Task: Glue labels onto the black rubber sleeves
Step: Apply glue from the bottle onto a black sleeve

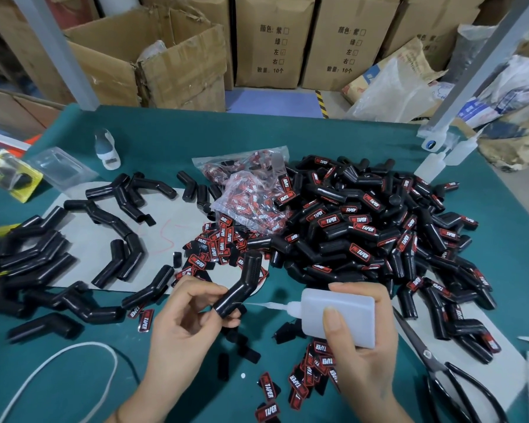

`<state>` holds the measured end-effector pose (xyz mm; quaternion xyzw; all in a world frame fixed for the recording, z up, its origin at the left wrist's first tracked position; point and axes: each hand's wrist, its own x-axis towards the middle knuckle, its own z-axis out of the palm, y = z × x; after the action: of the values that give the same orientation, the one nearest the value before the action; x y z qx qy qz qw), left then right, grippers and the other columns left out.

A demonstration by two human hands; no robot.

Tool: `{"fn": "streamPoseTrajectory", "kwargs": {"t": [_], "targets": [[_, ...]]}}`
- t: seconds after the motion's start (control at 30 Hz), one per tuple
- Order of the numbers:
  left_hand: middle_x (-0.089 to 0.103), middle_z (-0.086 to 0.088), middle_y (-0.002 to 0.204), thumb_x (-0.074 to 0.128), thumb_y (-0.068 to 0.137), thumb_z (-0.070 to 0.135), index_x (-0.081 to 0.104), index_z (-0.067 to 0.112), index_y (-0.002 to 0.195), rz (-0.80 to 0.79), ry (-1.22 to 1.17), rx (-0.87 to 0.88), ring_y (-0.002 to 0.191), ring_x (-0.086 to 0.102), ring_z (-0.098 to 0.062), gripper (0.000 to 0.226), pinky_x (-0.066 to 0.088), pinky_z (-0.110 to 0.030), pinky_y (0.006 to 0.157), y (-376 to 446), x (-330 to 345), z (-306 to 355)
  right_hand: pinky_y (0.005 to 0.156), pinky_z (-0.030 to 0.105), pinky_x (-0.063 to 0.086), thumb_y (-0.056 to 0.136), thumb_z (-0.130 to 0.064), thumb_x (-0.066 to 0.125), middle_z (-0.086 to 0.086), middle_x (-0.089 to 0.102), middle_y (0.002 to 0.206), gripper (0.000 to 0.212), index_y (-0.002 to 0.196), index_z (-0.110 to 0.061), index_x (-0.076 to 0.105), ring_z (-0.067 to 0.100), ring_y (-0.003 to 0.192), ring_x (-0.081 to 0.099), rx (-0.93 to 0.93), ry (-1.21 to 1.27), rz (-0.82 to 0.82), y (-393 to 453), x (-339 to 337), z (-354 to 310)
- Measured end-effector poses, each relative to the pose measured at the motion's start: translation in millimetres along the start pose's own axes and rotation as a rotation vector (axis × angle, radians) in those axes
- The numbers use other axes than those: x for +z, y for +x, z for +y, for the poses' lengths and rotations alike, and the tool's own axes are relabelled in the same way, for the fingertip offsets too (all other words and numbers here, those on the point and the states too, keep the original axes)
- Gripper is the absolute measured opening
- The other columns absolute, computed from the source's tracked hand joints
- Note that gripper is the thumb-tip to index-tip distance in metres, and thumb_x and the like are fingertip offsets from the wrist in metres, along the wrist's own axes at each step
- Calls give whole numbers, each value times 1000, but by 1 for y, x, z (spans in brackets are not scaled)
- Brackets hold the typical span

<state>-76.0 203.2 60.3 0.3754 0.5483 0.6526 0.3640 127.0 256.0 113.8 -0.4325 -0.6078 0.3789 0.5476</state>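
Loose labels (316, 366) lie nearest, scattered on the green table (333, 141) between the wrists, within easy reach for the next stick. Left hand (184, 319) pinches a bent black rubber sleeve (242, 285) by its lower end, upper leg tilted up and away; looks like it's angled to present a face to the nozzle. Right hand (359, 340) grips the white glue bottle (338, 315) on its side, thin tip aimed left at the sleeve, close to it but contact unclear. Labelled sleeves (364, 227) are heaped to the right, bare ones (104, 239) sit left on grey card. Bags of labels (248, 184) lie mid-table. Scissors (434, 367) sit just beside the right wrist and could snag the bottle hand; white cord (74, 361) loops by the left forearm.
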Motion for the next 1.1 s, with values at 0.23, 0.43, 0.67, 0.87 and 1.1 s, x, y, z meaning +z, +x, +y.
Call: {"fn": "streamPoseTrajectory", "kwargs": {"t": [0.23, 0.43, 0.67, 0.87, 1.1], "targets": [[60, -11, 94, 45, 86, -41, 75, 21, 95, -29, -5, 21, 76, 77, -30, 69, 65, -33, 69, 0, -3, -9, 55, 16, 49, 80, -40, 65, -23, 66, 93, 26, 102, -54, 61, 1, 70, 62, 4, -5, -22, -1, 1, 0], [59, -4, 94, 43, 85, -42, 74, 20, 95, -31, 5, 32, 77, 77, -25, 70, 65, -33, 71, 0, -3, -8, 56, 13, 49, 80, -40, 65, -24, 66, 94, 25, 102, -52, 61, 0, 71, 63, 5, -2, -28, -1, 2, -2], [58, -1, 93, 41, 85, -43, 74, 21, 94, -31, 5, 36, 77, 76, -23, 72, 65, -33, 71, 0, -2, -8, 58, 10, 49, 81, -38, 64, -26, 65, 99, 28, 104, -55, 60, -3, 75, 64, -17, -11, -39, 0, 2, -3], [61, 3, 94, 52, 86, -34, 74, 22, 96, -37, 12, 54, 78, 76, -24, 61, 65, -33, 72, 0, -3, -7, 57, 12, 50, 82, -39, 64, -24, 66, 100, 27, 104, -54, 60, -1, 75, 65, -2, -6, -40, -1, 2, -1], [61, 3, 93, 45, 86, -41, 73, 23, 95, -39, 9, 44, 76, 76, -23, 71, 65, -32, 71, 0, -2, -6, 60, 11, 49, 82, -38, 65, -24, 66, 102, 26, 104, -52, 62, -1, 77, 65, 2, 2, -32, 0, 2, -1]]}}
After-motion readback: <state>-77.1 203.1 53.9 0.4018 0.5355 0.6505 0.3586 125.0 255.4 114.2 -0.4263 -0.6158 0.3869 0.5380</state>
